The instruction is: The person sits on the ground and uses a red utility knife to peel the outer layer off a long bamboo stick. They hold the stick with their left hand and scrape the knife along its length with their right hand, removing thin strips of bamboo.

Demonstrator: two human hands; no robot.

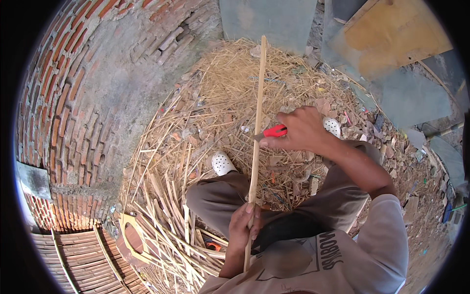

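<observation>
A long, pale bamboo strip (258,103) stretches away from my body, its far end over the straw-covered ground. My left hand (243,224) is wrapped round the strip close to my waist. In my right hand (302,128) is a utility knife (272,132) with a red handle. Its blade meets the strip about midway along. The near end of the strip runs past my left wrist against my shirt.
Many split bamboo strips (169,230) lie heaped at my left, by a bamboo slat panel (83,259). A brick wall (73,112) rises on the left. Shavings (230,73) and rubble (391,152) cover the ground. Grey sheets (267,22) and a tan board (396,36) stand at the back.
</observation>
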